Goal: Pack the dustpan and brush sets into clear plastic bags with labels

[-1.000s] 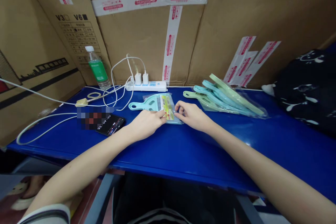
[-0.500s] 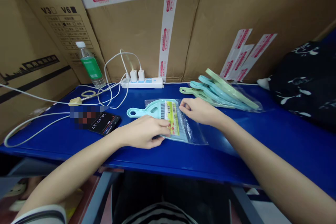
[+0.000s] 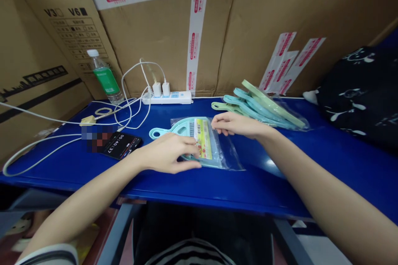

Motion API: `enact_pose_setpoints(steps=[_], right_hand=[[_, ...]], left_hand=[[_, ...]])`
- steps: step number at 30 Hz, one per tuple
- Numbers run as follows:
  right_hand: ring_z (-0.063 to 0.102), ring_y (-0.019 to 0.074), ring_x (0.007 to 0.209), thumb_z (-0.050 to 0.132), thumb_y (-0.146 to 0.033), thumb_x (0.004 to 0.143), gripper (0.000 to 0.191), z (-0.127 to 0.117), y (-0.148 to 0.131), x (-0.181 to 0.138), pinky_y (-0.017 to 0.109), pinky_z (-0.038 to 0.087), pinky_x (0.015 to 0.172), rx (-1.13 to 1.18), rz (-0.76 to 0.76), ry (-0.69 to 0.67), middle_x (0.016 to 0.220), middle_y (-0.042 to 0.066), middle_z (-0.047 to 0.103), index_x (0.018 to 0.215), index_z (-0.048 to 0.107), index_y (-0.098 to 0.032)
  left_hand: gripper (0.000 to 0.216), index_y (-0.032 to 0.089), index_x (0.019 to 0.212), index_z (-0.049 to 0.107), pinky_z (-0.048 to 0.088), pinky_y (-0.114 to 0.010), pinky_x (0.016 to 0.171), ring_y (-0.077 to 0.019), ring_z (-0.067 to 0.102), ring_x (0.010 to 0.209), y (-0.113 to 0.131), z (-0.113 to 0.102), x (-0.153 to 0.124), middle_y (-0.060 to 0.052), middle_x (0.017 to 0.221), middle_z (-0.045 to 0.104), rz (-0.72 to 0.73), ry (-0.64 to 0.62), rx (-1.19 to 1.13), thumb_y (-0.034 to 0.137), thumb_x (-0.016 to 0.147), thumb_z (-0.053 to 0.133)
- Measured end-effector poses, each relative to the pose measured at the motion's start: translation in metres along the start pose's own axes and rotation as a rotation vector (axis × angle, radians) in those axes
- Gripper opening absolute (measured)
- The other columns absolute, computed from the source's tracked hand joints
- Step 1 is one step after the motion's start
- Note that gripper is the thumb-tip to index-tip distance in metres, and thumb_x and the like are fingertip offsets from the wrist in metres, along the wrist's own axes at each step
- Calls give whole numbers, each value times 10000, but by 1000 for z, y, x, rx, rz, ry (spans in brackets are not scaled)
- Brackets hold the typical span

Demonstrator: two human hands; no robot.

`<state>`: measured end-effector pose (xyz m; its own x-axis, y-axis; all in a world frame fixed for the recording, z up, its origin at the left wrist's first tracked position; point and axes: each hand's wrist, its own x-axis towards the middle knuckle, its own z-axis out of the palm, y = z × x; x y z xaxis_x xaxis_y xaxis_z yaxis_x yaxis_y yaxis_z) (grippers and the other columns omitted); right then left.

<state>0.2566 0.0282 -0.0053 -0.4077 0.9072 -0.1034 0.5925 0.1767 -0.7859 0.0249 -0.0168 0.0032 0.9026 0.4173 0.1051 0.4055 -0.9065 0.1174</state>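
A light-blue dustpan [image 3: 185, 125] lies on the table in a clear plastic bag [image 3: 230, 158], with a small brush and a yellow-green label card [image 3: 203, 143]. My left hand [image 3: 169, 152] rests over its near left part. The fingers touch the card, and the thumb is stretched apart along the dustpan's near edge. At the card's upper right corner, my right hand [image 3: 231, 125] has thumb and fingertips pinched together on the bag's film. Its fingertips partly hide what they hold. Behind it lies a pile of several green and blue bagged dustpans [image 3: 264, 105].
On the left are a phone [image 3: 122, 145] showing a timer, white cables and a water bottle [image 3: 107, 79]. A power strip [image 3: 168, 98] stands along the cardboard wall [image 3: 149, 33]. A black patterned cloth item [image 3: 357, 95] sits at the right end of the blue table [image 3: 295, 174].
My left thumb has stretched out to the right, away from the fingers. My right hand's fingers have straightened from a tighter curl at the card's corner. The dustpan has stayed put.
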Motion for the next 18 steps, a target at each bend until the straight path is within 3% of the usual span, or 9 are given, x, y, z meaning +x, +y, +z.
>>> enact_pose_setpoints(steps=[2,4,8,12,18], right_hand=[[501,89,522,498,-209,777,140,-2,2,1,200,363,437,79,4,-44,673,2,617,760,636,-191],[511,95,532,517,-200,763,258,0,2,2,205,370,442,70,12,-92,704,3,620,965,677,-192],[496,121,483,555,-295,792,511,15,-1,1,248,379,470,-223,26,-22,600,-26,555,1292,569,-193],[535,170,544,553,-390,804,632,32,-5,-2,281,364,514,-536,-4,160,609,4,591,1391,472,-170],[591,176,606,664,-278,683,645,29,3,7,285,422,575,-453,5,113,652,-1,651,1298,551,-120]], left_hand=[[300,189,892,664,413,-249,592,-145,601,713,-4,-2,2,-19,817,643,-141,52,159,323,958,404],[306,159,889,658,431,-279,620,-189,613,779,-10,-2,3,-57,837,648,-334,94,366,257,953,375],[278,130,918,641,467,-329,690,-257,628,880,-21,-1,4,-116,871,664,-606,54,553,221,936,378],[297,125,984,600,478,-328,677,-261,666,825,-20,1,6,-119,819,693,-723,-61,514,289,959,353],[326,104,1100,514,466,-315,605,-276,699,754,-18,2,10,-134,817,718,-800,-166,453,296,978,282]])
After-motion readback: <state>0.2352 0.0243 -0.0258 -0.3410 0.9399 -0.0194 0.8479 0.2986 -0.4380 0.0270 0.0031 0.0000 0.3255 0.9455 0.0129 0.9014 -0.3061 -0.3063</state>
